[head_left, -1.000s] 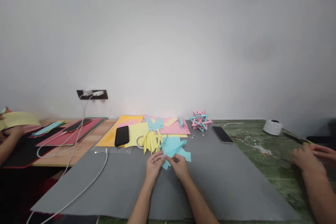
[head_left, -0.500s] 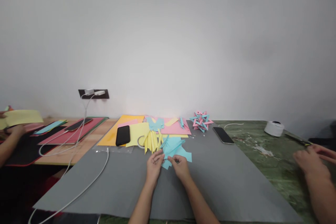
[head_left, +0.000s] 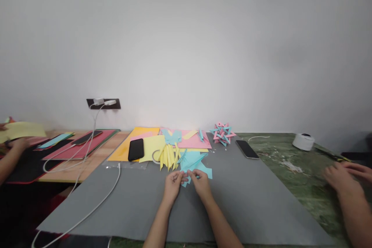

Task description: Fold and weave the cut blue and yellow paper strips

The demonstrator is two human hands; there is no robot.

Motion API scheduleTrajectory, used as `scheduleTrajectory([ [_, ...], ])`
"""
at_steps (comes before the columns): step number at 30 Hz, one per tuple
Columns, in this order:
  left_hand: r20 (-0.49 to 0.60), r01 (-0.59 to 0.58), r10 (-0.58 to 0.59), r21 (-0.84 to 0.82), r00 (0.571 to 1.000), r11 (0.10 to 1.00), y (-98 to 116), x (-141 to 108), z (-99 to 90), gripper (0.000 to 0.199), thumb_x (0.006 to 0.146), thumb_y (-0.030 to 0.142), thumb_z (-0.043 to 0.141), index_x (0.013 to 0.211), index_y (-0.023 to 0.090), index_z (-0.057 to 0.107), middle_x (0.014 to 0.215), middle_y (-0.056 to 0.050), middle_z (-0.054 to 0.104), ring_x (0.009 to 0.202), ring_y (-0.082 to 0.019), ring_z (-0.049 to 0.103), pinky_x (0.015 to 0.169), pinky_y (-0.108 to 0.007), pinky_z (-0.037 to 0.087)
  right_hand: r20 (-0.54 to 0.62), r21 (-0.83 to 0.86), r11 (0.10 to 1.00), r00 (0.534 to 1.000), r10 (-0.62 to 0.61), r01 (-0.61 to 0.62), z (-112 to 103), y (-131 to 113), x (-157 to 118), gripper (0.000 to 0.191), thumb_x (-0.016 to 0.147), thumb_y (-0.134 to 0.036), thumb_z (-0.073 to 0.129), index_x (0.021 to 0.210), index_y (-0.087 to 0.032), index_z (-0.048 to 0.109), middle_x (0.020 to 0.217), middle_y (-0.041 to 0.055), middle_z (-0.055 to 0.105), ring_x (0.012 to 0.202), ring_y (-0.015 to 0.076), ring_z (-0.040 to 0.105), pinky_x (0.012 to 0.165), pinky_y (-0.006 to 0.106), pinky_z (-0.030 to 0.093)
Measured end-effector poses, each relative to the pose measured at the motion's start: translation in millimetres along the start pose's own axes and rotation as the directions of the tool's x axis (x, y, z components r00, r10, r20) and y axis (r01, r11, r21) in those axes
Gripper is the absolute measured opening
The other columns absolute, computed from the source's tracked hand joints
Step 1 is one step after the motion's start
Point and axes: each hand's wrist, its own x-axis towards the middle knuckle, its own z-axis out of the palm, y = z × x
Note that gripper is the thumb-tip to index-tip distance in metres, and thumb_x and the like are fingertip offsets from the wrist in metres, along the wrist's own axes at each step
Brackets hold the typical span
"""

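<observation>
My left hand (head_left: 173, 184) and my right hand (head_left: 201, 183) meet over the near edge of a pile of light-blue paper (head_left: 193, 161) on the grey mat (head_left: 139, 201). Thumb and fingertips of both hands are pinched together on a small piece of blue paper, mostly hidden by the fingers. Thin folded blue strips lie on top of the pile. Just left of it stands a bunch of folded yellow paper strips (head_left: 167, 157), with a light ring-shaped handle (head_left: 155, 157) beside it.
Behind lie yellow paper (head_left: 149, 145), pink paper (head_left: 200, 141) and a black phone (head_left: 136, 150). A pink-and-blue paper star ball (head_left: 223, 133) and another phone (head_left: 247, 149) are to the right. A white cable (head_left: 101, 199) crosses the mat. Other people's hands (head_left: 344, 180) work at both sides.
My hands have drawn closer together, the left shifting slightly right, so their fingertips now meet over the blue paper. The person's hands at far right moved slightly.
</observation>
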Motion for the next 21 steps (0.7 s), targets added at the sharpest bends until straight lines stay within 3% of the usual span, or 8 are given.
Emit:
scheduleTrajectory([
  [6, -0.032, 0.019, -0.021, -0.056, 0.999, 0.998, -0.8, 1.3, 0.3, 0.027, 0.060, 0.037, 0.058, 0.069, 0.012, 0.061, 0.068, -0.008, 0.067, 0.059, -0.018, 0.061, 0.052, -0.023, 0.043, -0.190, -0.138, 0.983, 0.971, -0.144, 0.119, 0.0, -5.7, -4.8, 0.020, 0.064, -0.035, 0.052, 0.064, -0.015, 0.055, 0.051, -0.0048, 0.041, 0.046, 0.0084, 0.038, 0.049, 0.019, 0.033],
  [10, 0.016, -0.004, 0.005, -0.032, 1.000, 0.999, 1.5, 0.1, 1.2, 0.027, 0.061, 0.037, 0.057, 0.070, 0.012, 0.062, 0.069, -0.007, 0.067, 0.062, -0.018, 0.061, 0.050, -0.022, 0.043, -0.046, -0.300, 0.935, 0.976, -0.212, 0.189, -0.4, -4.7, -5.7, 0.027, 0.065, -0.032, 0.050, 0.085, -0.016, 0.059, 0.053, -0.0035, 0.046, 0.046, 0.0088, 0.040, 0.053, 0.021, 0.034],
  [14, 0.038, -0.035, 0.036, -0.018, 0.999, 0.999, 3.2, -1.3, 2.5, 0.027, 0.062, 0.037, 0.056, 0.071, 0.012, 0.061, 0.068, -0.007, 0.066, 0.062, -0.018, 0.061, 0.050, -0.022, 0.042, -0.019, -0.349, 0.925, 0.986, -0.168, 0.151, 0.1, -0.8, -4.0, 0.025, 0.064, -0.034, 0.051, 0.079, -0.017, 0.062, 0.052, -0.0019, 0.049, 0.050, 0.0110, 0.044, 0.057, 0.023, 0.034],
  [21, 0.026, -0.043, 0.043, 0.010, 0.999, 0.999, 0.8, -0.6, 3.2, 0.025, 0.061, 0.036, 0.057, 0.066, 0.012, 0.060, 0.064, -0.007, 0.066, 0.059, -0.018, 0.061, 0.047, -0.022, 0.042, -0.064, -0.179, 0.981, 0.995, -0.082, 0.069, 3.1, 3.8, -2.8, 0.026, 0.059, -0.039, 0.053, 0.068, -0.016, 0.061, 0.045, -0.0039, 0.046, 0.044, 0.0095, 0.040, 0.050, 0.021, 0.033],
])
